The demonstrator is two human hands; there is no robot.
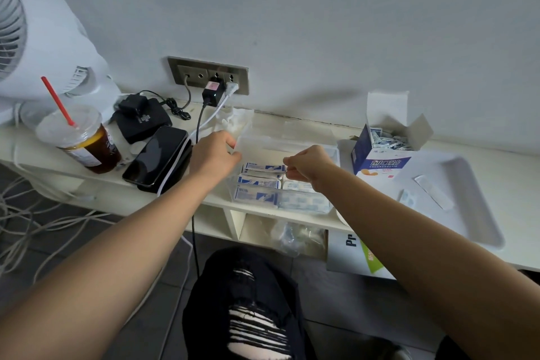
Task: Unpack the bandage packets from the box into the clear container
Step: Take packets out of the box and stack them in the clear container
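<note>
left grip [214,155]: fingers curled on the left rim of the clear container [304,207], holding it. right grip [306,168]: fingers curled above the container, pinching the end of one bandage packet [264,168] on the top row inside. clear container: centre of the counter [117,187], lid raised behind, packets laid in rows. box [377,162]: open, upright, just right of the container, loose packets [388,140] showing inside. white tray [467,199]: far right, one plaster strip [434,191] on it. phone [157,155], iced drink cup [80,140]: left of the container.
</note>
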